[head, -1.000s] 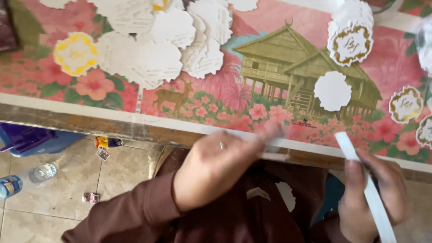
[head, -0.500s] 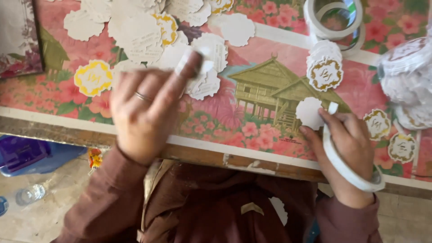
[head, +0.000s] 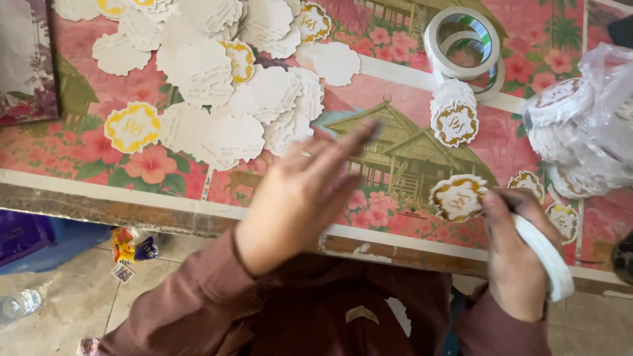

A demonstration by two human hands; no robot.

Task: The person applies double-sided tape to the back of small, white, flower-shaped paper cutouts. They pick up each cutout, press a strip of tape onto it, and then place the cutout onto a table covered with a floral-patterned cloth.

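My left hand (head: 300,194) hovers flat over the table's near edge, fingers stretched out and blurred, holding nothing; a ring sits on one finger. It is just below a spread pile of white scalloped paper labels (head: 224,86), some with gold rims. My right hand (head: 514,254) pinches one gold-rimmed scalloped label (head: 458,198) at its right side, against the flowered tablecloth (head: 158,165). A white tape roll (head: 546,256) hangs around that hand.
A short stack of gold-rimmed labels (head: 453,117) stands beyond the right hand, with tape rolls (head: 461,43) behind it. A clear plastic bag (head: 590,128) of labels lies at the right. On the floor are a bottle (head: 20,303), wrappers (head: 132,245) and a blue bag (head: 39,238).
My left hand left the pile and swung right and nearer, fingers now flat and empty. The label in my right hand now shows its gold-printed face instead of its white back.
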